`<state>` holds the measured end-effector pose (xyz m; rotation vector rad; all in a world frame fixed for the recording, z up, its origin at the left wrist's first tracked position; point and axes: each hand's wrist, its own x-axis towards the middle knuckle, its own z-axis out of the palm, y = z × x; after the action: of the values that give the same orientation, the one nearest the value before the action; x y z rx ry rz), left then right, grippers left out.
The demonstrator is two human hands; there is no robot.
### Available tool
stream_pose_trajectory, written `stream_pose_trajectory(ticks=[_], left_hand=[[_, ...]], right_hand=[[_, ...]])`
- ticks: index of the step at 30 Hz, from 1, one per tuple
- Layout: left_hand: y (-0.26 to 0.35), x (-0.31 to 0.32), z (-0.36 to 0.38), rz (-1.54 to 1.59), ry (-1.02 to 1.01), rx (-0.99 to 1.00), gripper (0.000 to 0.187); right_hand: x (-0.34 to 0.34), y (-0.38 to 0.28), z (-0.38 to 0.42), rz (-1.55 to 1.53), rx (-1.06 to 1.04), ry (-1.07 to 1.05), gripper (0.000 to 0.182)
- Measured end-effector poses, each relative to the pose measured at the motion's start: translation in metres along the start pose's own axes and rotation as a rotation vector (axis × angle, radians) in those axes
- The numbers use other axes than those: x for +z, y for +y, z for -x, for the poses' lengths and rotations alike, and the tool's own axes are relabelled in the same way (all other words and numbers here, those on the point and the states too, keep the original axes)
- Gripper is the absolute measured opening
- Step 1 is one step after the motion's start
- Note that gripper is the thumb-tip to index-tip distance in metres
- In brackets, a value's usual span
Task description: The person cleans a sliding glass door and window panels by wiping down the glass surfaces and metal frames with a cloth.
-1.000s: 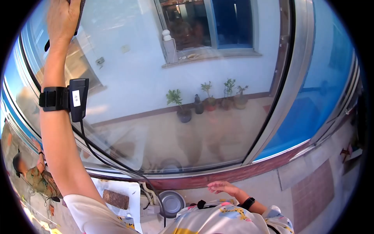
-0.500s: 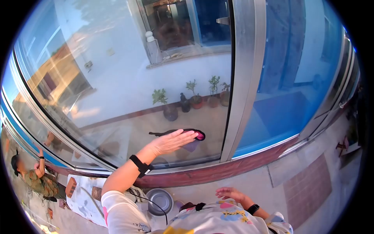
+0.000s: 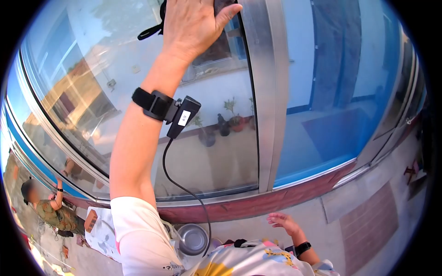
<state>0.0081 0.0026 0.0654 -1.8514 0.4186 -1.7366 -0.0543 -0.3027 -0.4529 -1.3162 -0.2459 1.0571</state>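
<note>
My left hand (image 3: 191, 25) is raised high against the large glass pane (image 3: 133, 73), its back toward me and its thumb out to the right. Most of its fingers run past the top edge of the view. Under it is a dark cloth (image 3: 224, 4), mostly hidden by the hand, with a black strap (image 3: 151, 32) hanging out at the left. A black band with a small corded device (image 3: 182, 117) is on my left forearm. Low in front of my body, my right hand (image 3: 284, 223) hangs in the air, fingers loosely bent, holding nothing.
A silver metal frame post (image 3: 271, 92) divides the pane from a blue-tinted one. Below runs a reddish ledge (image 3: 230, 204), with a metal basin (image 3: 193, 239) on the ground. At far left another person (image 3: 55, 211) reaches to the glass beside a white table (image 3: 103, 234).
My left hand has moved from low on the pane up to the top of the view, taking the cloth along. My right hand has shifted slightly right.
</note>
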Motion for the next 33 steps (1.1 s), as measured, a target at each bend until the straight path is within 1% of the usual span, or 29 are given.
stream_pose_trajectory(ticks=[2,4,8,10,12,14,15,16,18,19,20,21,23,24,26,28,30,32,33], left_hand=[[0.041,-0.001,0.046,0.034,-0.135,-0.079,0.072],[0.073,-0.009,0.089,0.077,-0.286,-0.074,0.073],[0.128,-0.024,0.18,0.07,-0.509,0.047,0.072],[0.146,-0.027,0.223,0.104,-0.546,0.163,0.072],[0.155,-0.042,0.252,0.141,-0.689,0.338,0.068],[0.158,-0.043,0.278,0.126,-0.65,0.545,0.065],[0.154,-0.046,0.281,0.164,-0.625,0.584,0.064],[0.145,-0.048,0.276,0.184,-0.649,0.671,0.067],[0.116,-0.053,0.247,0.212,-0.663,0.742,0.072],[0.098,-0.053,0.227,0.209,-0.679,0.682,0.074],[0.076,-0.054,0.199,0.206,-0.698,0.622,0.076],[0.055,-0.053,0.167,0.173,-0.652,0.472,0.077],[0.014,-0.056,0.087,0.087,-0.541,0.16,0.076],[-0.008,-0.05,0.052,0.043,-0.38,0.052,0.072],[-0.054,-0.025,-0.012,-0.12,-0.089,-0.018,0.058],[-0.101,0.002,-0.075,-0.191,0.127,-0.142,0.056],[-0.133,0.022,-0.128,-0.074,0.284,-0.337,0.055],[-0.159,0.035,-0.182,0.26,0.342,-0.604,0.061],[-0.145,0.036,-0.198,0.794,0.291,-0.62,0.06]], right_hand=[[0.001,0.012,0.002,-0.002,0.055,-0.04,0.036],[-0.001,0.023,0.003,-0.004,0.07,-0.06,0.036],[0.003,0.027,0.011,0.016,0.119,-0.093,0.037],[0.002,0.03,0.011,0.022,0.122,-0.085,0.037],[0.001,0.036,0.013,0.028,0.117,-0.078,0.037],[-0.003,0.043,0.011,0.015,0.12,-0.068,0.035],[-0.005,0.048,0.011,-0.005,0.122,-0.065,0.037],[-0.006,0.052,0.01,0.002,0.089,-0.073,0.037],[-0.011,0.056,0.016,-0.032,0.125,-0.057,0.037],[-0.014,0.052,0.022,-0.026,0.1,-0.061,0.037],[-0.016,0.047,0.029,-0.027,0.125,-0.015,0.037],[-0.017,0.048,0.03,-0.031,0.158,0.029,0.037],[-0.032,0.072,0.021,-0.049,0.151,0.034,0.037],[-0.038,0.078,0.016,-0.068,0.146,0.051,0.037],[-0.042,0.076,0.008,-0.068,0.144,0.054,0.037],[-0.043,0.062,0.002,-0.064,0.138,0.065,0.036],[-0.041,0.047,-0.002,-0.08,0.098,0.051,0.036],[-0.036,0.025,-0.003,-0.101,0.063,0.063,0.033],[-0.035,0.016,0.0,-0.119,0.049,0.069,0.031]])
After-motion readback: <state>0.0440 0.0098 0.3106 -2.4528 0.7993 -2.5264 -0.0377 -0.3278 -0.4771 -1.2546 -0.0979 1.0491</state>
